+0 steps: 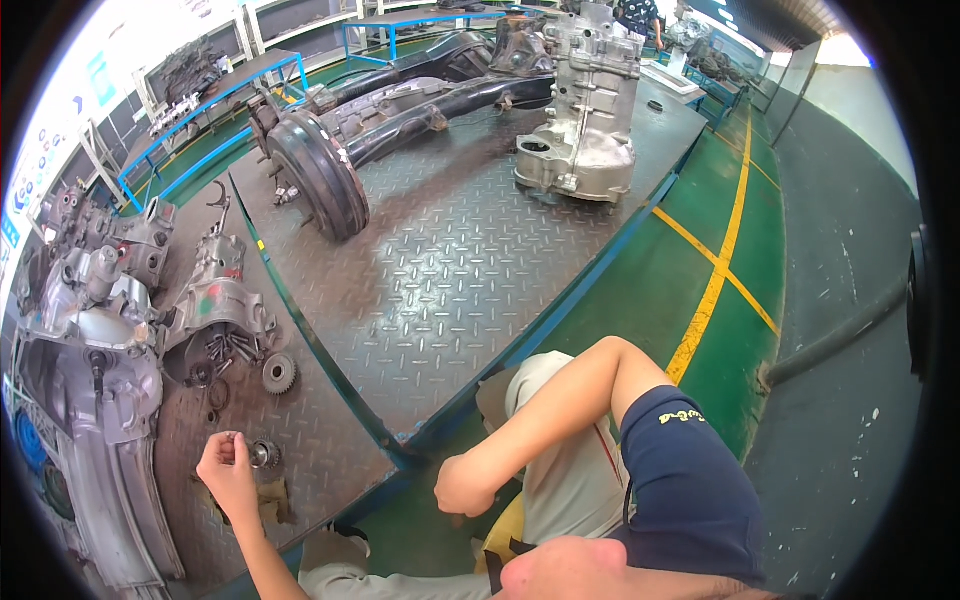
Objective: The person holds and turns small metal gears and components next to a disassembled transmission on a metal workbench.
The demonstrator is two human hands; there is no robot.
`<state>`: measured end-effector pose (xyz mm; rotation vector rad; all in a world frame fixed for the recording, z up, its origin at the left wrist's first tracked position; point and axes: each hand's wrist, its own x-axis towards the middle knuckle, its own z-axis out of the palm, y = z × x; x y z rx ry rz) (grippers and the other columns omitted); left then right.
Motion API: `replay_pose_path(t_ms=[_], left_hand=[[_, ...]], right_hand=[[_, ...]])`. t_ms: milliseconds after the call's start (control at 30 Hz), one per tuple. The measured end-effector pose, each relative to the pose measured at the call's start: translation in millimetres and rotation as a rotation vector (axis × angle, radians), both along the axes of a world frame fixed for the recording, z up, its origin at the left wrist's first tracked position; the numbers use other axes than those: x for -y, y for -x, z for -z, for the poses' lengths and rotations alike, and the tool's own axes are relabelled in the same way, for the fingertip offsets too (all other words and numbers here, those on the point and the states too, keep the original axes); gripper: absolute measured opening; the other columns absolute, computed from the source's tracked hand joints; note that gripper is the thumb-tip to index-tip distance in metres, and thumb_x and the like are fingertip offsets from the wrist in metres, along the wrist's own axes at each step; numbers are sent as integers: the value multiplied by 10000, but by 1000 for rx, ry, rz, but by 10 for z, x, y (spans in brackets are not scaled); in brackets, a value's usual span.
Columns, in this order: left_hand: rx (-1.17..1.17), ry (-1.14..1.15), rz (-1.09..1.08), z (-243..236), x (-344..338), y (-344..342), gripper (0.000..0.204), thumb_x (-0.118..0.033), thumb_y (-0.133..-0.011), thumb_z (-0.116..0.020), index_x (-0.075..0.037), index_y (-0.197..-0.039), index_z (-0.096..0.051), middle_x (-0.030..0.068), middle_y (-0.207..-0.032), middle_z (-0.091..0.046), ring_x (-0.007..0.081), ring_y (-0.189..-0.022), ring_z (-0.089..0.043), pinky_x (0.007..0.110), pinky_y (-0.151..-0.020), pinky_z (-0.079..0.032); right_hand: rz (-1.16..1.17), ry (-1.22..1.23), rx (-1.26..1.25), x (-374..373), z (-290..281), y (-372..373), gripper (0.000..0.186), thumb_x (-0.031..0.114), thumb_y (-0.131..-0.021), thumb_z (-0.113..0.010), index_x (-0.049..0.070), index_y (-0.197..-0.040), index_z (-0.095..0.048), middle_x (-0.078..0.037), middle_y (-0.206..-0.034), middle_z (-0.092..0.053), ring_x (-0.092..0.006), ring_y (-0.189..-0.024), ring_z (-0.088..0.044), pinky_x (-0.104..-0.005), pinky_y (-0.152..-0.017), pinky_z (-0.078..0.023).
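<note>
My left hand [228, 468] is over the left bench with thumb and fingers pinched together. Whatever sits between the fingertips, if anything, is too small to make out. Right beside those fingers stands a small metal gear ring [265, 455], and a brownish scrap [273, 498] lies below it. Farther up the bench are a toothed gear [279, 374], some thin rings [216, 393] and a cluster of bolts [229, 347] by an opened gearbox housing [215, 300]. My right hand [464, 486] is curled into a fist beside my knee, away from the bench parts; its inside is hidden.
Large grey castings [105, 370] line the left bench edge. On the tread-plate bench [420, 270] stand an upright gearbox case [585, 120] and an axle with a brake drum [318, 178]. A green floor [640, 270] with yellow lines runs along the right. Another person [640, 15] is far back.
</note>
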<state>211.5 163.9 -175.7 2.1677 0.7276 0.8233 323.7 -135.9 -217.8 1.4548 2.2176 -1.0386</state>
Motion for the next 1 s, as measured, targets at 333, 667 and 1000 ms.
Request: replay_pose_path(t_ms=[333,667,1000], left_hand=[[-24,20,-32,8,-102,136,107,-5,-861,-699,35,-796,-624,-5,-642,-584,35,-574,-513,218,-555,-422],[-117,57,28,-152,94,227,45,13,-800,-693,38,-804,-655,16,-660,-624,53,-607,-564,231,-585,-468],[-175,82,107,-168,274,229,121,-75,-803,-747,37,-824,-708,98,-678,-693,112,-621,-635,287,-607,-518]], right_hand=[[41,-65,-15,10,27,-31,207,176,-805,-653,-1,-845,-752,-167,-838,-738,-362,-821,-711,-443,-662,-569],[25,-86,-9,-47,-33,13,234,195,-847,-640,-18,-876,-732,-176,-885,-738,-354,-859,-710,-446,-696,-570],[61,-20,42,-47,-12,40,306,258,-900,-634,-36,-956,-700,-214,-880,-725,-382,-870,-711,-464,-724,-574]])
